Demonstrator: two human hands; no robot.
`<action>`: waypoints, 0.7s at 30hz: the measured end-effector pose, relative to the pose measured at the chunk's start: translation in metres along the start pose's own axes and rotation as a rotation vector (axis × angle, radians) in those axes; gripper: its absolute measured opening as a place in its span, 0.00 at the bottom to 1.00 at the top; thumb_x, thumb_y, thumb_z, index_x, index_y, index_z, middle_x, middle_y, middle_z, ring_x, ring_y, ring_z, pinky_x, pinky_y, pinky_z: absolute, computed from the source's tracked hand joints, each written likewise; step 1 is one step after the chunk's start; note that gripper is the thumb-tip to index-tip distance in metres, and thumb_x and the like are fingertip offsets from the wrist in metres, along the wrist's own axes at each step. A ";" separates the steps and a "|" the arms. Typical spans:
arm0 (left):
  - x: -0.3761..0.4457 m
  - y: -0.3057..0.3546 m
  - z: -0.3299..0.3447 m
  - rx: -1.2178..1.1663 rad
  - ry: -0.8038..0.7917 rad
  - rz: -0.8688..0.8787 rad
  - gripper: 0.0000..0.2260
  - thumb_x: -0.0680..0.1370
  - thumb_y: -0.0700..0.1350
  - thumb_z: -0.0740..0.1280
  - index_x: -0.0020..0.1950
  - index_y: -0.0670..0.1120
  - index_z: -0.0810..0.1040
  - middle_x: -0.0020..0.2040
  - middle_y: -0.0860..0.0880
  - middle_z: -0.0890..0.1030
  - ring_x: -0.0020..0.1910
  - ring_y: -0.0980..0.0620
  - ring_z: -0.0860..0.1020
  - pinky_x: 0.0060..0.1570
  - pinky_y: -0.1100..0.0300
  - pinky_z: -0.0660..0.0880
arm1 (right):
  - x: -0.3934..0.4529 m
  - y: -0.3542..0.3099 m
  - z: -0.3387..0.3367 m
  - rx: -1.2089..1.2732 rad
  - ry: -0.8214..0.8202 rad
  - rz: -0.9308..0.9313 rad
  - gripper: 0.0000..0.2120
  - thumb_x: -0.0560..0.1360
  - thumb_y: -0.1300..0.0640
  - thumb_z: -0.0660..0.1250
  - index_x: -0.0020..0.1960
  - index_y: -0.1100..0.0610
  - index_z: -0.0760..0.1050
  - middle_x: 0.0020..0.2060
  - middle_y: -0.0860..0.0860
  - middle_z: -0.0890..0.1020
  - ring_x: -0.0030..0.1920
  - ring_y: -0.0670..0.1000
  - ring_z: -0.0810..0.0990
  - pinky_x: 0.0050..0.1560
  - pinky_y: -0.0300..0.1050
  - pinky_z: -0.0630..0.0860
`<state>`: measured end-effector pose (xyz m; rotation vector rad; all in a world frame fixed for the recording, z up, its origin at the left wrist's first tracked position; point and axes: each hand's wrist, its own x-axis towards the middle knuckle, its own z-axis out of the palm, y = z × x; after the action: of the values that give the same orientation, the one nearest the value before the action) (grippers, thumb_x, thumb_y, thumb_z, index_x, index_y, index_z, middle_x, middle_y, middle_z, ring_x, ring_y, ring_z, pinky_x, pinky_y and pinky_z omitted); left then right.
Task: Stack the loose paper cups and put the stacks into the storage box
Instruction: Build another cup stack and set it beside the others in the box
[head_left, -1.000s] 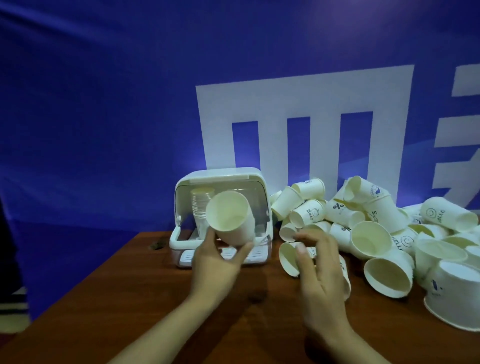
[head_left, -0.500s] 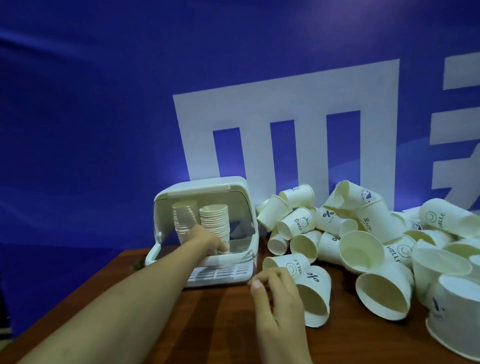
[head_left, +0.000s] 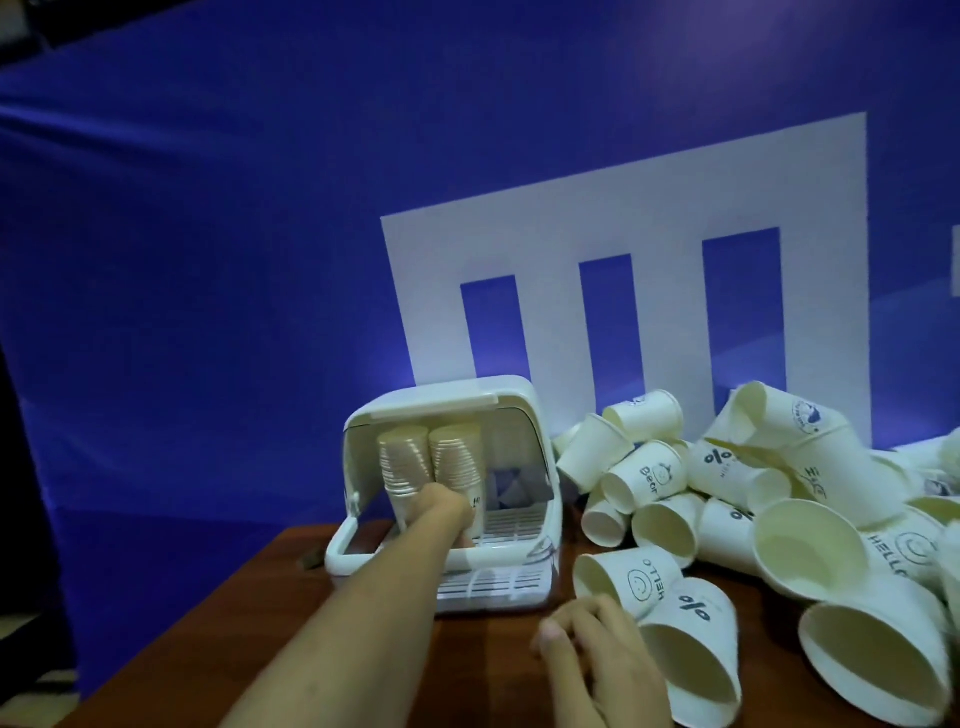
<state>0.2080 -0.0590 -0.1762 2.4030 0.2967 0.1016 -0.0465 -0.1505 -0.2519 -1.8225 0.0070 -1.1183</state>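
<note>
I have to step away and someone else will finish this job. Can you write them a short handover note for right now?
Left hand: reached into the open storage box, at the base of the right-hand cup stack; grip hidden, cannot tell if it holds it.
Right hand: resting on the wooden table, fingers touching a loose "HELLO" cup, not gripping.
Done: two stacks stand in the box, the other one to its left.
Left: a large pile of loose paper cups to the right of the box needs stacking and storing.

a brown wooden table (head_left: 218, 644) fronts a blue banner (head_left: 208, 260).
</note>
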 end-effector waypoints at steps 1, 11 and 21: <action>-0.003 0.001 -0.001 -0.001 -0.012 0.011 0.12 0.79 0.45 0.72 0.57 0.38 0.81 0.49 0.41 0.86 0.42 0.44 0.86 0.35 0.54 0.85 | -0.001 0.004 -0.001 0.023 -0.002 -0.009 0.14 0.68 0.39 0.59 0.33 0.45 0.75 0.41 0.42 0.78 0.44 0.45 0.78 0.42 0.34 0.69; -0.111 0.027 -0.027 -0.022 0.119 0.551 0.14 0.75 0.51 0.67 0.35 0.44 0.83 0.32 0.49 0.85 0.37 0.47 0.83 0.42 0.54 0.82 | -0.001 -0.018 -0.018 0.037 -0.083 0.044 0.12 0.76 0.47 0.60 0.36 0.48 0.76 0.41 0.44 0.78 0.46 0.45 0.77 0.44 0.37 0.68; -0.190 -0.030 0.024 0.257 -0.167 1.089 0.25 0.74 0.56 0.66 0.71 0.55 0.68 0.67 0.55 0.74 0.68 0.52 0.71 0.69 0.52 0.70 | 0.039 -0.022 -0.077 -0.043 0.240 -0.215 0.16 0.78 0.50 0.58 0.35 0.55 0.75 0.32 0.47 0.77 0.36 0.52 0.76 0.38 0.50 0.71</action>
<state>0.0215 -0.0987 -0.2123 2.5217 -1.1498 0.3598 -0.0867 -0.2108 -0.2006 -1.7461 -0.0249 -1.4939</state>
